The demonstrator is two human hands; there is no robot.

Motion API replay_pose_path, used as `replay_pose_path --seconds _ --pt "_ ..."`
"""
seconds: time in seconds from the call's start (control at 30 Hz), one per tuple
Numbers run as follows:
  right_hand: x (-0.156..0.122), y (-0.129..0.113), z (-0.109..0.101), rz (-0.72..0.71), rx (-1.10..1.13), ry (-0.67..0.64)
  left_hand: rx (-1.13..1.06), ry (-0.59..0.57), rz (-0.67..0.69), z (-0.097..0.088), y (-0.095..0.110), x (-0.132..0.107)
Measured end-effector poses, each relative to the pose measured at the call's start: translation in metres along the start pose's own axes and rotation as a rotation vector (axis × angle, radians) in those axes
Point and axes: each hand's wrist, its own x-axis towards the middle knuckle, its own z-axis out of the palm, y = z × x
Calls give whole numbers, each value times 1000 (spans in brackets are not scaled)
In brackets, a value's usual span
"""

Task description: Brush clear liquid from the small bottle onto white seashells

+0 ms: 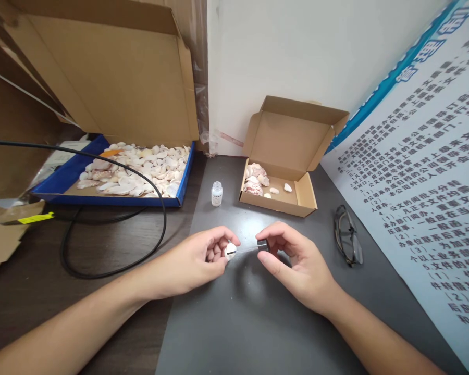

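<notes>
My left hand (207,255) is closed, pinching a small white shell (230,252) that has a short black strip across its face. Facing it, my right hand (297,263) grips a black bottle cap (262,245) between thumb and fingers. From the cap a thin, pale applicator stem (248,248) points left toward the shell; whether its tip touches the shell I cannot tell. Beyond my hands, a small glass bottle (217,195) with a white label stands upright and uncapped on the dark mat.
An open cardboard box (281,207) behind my right hand holds several shells. Left of it, a blue-sided box (152,200) is heaped with white shells. A black cable (164,224) loops over the table at left. Eyeglasses (346,237) lie at right beside a printed poster (426,172).
</notes>
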Motion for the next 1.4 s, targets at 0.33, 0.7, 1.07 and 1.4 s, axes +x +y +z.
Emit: replay_pose_path --seconds 0.33,0.7,1.07,1.4 --pt "0 -1 -1 27 -34 21 -19 -8 8 0 -2 0" --pt "1 -1 -2 32 -36 28 -23 -11 18 0 -1 -1" --pt "2 -3 -1 56 -33 30 -15 -21 7 0 1 -1" --pt "3 -3 -2 97 -39 52 -44 -31 32 0 1 0"
